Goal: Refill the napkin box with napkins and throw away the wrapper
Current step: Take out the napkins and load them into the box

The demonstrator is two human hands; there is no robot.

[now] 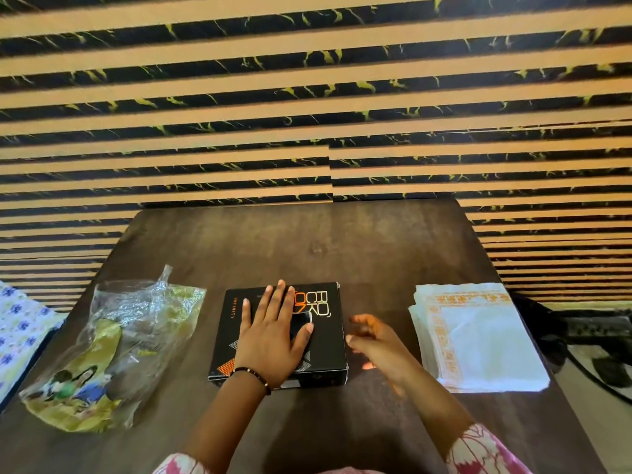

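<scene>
A black napkin box (325, 350) with orange print lies closed at the middle of the dark wooden table (307, 241). My left hand (270, 336) rests flat on its lid, fingers spread. Just right of the box hovers my right hand (371, 340), fingers loosely curled and holding nothing. A stack of white napkins (478, 336) with an orange border lies to the right. At the left lies the crumpled clear and yellow plastic wrapper (113, 350), empty.
A striped black and tan wall (307, 97) stands behind the table. A floral cloth (17, 330) lies off the table's left edge. Dark cables and a power strip (598, 340) sit off the right edge.
</scene>
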